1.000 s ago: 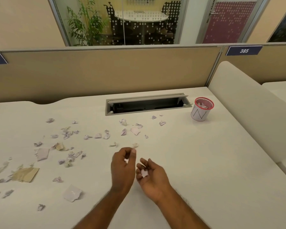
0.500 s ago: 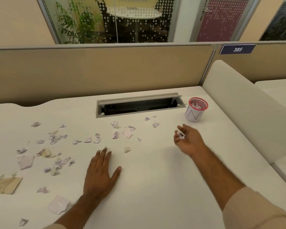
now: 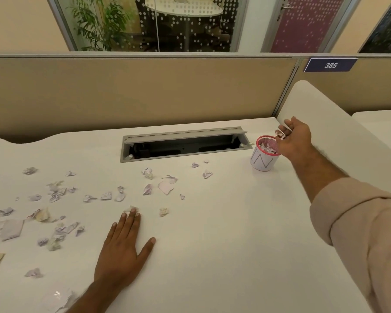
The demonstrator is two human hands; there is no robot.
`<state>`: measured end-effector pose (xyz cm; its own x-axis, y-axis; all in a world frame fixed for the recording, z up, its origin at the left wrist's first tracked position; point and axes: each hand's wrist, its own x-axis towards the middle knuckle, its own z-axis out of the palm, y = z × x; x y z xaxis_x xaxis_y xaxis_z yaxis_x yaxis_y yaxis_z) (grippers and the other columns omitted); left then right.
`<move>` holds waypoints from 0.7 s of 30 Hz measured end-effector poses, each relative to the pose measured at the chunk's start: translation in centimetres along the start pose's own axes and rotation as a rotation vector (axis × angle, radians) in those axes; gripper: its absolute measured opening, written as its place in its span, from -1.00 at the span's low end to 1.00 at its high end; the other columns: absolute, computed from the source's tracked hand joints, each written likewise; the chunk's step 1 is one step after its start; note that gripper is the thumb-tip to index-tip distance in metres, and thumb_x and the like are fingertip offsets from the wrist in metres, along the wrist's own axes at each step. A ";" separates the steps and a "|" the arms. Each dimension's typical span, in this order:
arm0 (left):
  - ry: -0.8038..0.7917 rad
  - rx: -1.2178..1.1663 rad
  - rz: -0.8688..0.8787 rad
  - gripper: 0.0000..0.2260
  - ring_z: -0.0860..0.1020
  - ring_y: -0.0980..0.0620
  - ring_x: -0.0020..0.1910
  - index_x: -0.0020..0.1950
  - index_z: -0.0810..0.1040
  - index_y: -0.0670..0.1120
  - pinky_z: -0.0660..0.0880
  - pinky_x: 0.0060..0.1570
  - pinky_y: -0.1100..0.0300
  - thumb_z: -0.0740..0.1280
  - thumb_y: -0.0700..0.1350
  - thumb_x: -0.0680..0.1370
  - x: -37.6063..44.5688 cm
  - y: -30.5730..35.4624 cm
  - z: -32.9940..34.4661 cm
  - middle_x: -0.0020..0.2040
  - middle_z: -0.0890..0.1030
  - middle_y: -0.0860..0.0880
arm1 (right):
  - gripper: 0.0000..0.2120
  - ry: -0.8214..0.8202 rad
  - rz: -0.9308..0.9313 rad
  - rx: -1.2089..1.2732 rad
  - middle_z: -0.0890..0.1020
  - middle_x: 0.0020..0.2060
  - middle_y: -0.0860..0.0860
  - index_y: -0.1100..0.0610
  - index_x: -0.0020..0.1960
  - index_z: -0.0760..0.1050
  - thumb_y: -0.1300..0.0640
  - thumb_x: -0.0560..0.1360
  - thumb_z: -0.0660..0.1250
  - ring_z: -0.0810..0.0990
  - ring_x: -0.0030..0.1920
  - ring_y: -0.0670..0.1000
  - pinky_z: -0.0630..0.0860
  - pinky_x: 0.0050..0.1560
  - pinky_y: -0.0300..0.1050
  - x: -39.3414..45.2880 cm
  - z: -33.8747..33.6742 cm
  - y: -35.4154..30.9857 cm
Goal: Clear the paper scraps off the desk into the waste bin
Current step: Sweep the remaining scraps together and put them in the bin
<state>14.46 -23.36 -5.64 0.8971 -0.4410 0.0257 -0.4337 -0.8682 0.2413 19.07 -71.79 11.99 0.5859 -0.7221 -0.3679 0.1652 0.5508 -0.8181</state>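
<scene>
A right hand (image 3: pixel 295 137) pinches paper scraps (image 3: pixel 283 131) in curled fingers over the red-rimmed waste bin (image 3: pixel 263 154), right of centre; its far rim is hidden. The left hand (image 3: pixel 122 247) lies flat on the surface (image 3: pixel 224 233), fingertips touching one scrap (image 3: pixel 130 208) among the litter at left.

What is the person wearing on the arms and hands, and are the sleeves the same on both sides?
The right hand and left hand are bare: no gloves, rings or watch visible. The right arm has a beige sleeve rolled into a thick cuff below the elbow. The left forearm shows no sleeve within the frame.
</scene>
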 end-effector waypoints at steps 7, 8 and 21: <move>0.007 0.006 -0.005 -0.26 -0.18 0.18 0.56 0.60 -0.06 -0.01 -0.17 0.53 0.15 -0.12 0.38 0.54 0.0 0.0 0.0 0.60 -0.10 0.12 | -0.50 0.037 0.057 -0.131 0.39 0.36 0.11 0.17 0.37 0.36 -0.14 0.59 0.11 0.28 0.42 0.09 0.33 0.21 -0.04 1.1 -0.2 0.5; 0.007 0.000 -0.003 -0.26 -0.17 0.17 0.56 0.60 -0.05 -0.02 -0.17 0.53 0.15 -0.11 0.38 0.54 0.0 0.1 0.0 0.60 -0.09 0.12 | -0.49 0.031 0.052 -0.135 0.35 0.40 0.11 0.18 0.39 0.34 -0.14 0.60 0.09 0.21 0.47 0.09 0.28 0.31 -0.01 0.9 -0.3 0.6; -0.021 0.091 0.008 -0.32 -0.15 0.06 0.58 0.58 0.13 -0.01 -0.27 0.52 0.12 -0.10 0.34 0.56 -1.6 0.1 -2.5 0.60 0.04 0.05 | -0.81 -0.168 0.045 -0.304 0.60 -0.10 0.06 0.18 0.15 0.49 0.18 0.56 0.24 0.59 -0.10 0.03 0.55 -0.08 -0.08 -12.1 -2.3 10.2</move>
<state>13.20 -22.20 -3.21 0.8921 -0.4517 0.0070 -0.4474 -0.8813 0.1518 11.89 -58.37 7.07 0.7135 -0.6074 -0.3492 -0.0926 0.4123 -0.9063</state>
